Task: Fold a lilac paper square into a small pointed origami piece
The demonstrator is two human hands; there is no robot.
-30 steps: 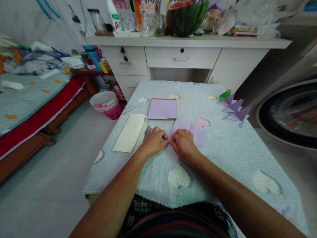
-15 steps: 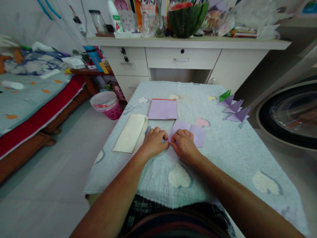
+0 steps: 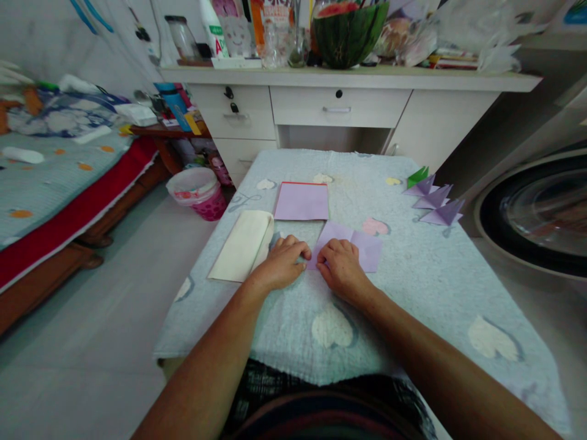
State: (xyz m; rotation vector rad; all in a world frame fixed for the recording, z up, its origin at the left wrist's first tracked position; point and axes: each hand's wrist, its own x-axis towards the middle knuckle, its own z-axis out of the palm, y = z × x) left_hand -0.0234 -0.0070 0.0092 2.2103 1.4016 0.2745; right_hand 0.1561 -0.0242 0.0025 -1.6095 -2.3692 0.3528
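Now your right hand bunches on one lilac sheet, left hand curled alongside, pinching unclear; four origami figures beyond.

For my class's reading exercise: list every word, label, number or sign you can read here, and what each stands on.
"A": large red letter on the white bottle; its smaller print is unreadable.
Orange packet: lettering too blurred to read.
Purple sheet under the right hand: no writing visible.
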